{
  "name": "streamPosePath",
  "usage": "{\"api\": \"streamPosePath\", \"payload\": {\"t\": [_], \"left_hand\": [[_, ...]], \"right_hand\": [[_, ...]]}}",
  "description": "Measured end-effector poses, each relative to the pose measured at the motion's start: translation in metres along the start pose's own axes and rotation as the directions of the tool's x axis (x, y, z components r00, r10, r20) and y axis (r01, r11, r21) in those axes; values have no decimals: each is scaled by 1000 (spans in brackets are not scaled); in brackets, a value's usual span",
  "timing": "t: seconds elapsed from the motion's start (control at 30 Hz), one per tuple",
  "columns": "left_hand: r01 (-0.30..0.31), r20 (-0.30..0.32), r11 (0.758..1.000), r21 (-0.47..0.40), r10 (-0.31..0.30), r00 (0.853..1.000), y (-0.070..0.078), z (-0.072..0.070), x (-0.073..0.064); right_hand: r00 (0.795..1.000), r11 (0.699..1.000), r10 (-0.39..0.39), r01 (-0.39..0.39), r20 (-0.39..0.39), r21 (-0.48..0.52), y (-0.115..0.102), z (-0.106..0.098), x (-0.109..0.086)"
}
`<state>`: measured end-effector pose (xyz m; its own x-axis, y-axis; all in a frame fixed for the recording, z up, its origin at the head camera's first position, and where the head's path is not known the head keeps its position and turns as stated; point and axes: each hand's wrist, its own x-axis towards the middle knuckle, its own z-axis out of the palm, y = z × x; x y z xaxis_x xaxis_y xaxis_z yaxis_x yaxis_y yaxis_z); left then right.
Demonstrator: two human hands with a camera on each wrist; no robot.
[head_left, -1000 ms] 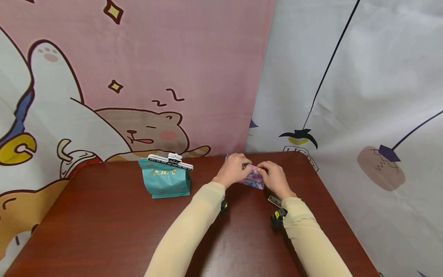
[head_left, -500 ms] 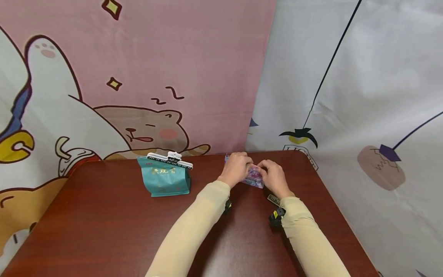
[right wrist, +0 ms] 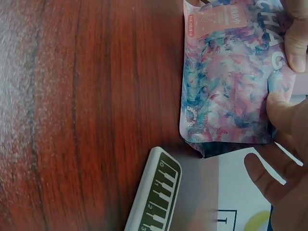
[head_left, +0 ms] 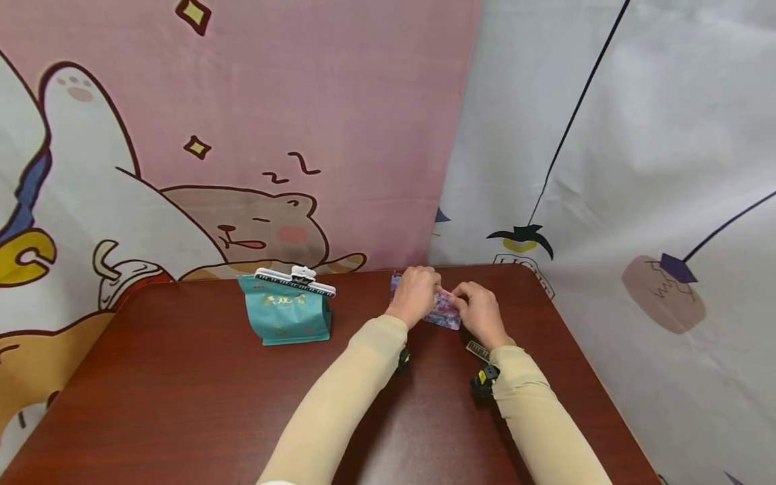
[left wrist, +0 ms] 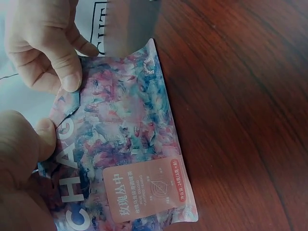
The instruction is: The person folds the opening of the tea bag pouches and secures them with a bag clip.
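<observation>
A tea pouch (left wrist: pixel 120 120) with a pink, purple and blue painted pattern, white lettering and a pink label stands toward the back right of the table. My left hand (head_left: pixel 415 296) pinches its top edge between thumb and fingers. Close beside it, my right hand (head_left: pixel 481 313) pinches the same edge nearer the corner, its thumb on a folded bit in the right wrist view. That view also shows the other right-hand fingers spread behind the pouch. A white bag clip (right wrist: pixel 156 192) with a dark numbered panel lies just below my right hand, partly out of frame.
A teal pouch (head_left: pixel 287 316) with a white clip (head_left: pixel 297 279) across its folded top stands to the left on the dark red wooden table (head_left: pixel 182 404). Printed cloth walls (head_left: pixel 339 135) rise right behind the table and along its right side.
My left hand has shifted slightly right along the pouch's top edge, closer to my right hand. The right hand stays in nearly the same spot.
</observation>
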<state>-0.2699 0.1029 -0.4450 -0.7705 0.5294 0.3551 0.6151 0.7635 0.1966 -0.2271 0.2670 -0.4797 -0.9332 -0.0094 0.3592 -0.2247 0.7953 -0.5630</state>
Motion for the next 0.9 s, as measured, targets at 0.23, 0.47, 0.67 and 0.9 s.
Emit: {"api": "streamPosePath", "payload": {"t": [0.23,0.47,0.67,0.9], "left_hand": [[-4,13,999,-33,4,1000,-3,1,-2],[-51,2,998,33,51,999,-15,-6,-7],[-37,-32,995,-92,34,999,-23,-5,-12],[-7,-77,983,-184,-7,997,-25,1,-16]], "right_hand": [[999,999,35,-35,-13,-30,1,2,0],[999,998,52,-52,-9,-26,-1,4,2],[998,998,62,-62,-6,-28,-2,4,2],[998,997,68,-68,11,-33,-4,3,-1]]}}
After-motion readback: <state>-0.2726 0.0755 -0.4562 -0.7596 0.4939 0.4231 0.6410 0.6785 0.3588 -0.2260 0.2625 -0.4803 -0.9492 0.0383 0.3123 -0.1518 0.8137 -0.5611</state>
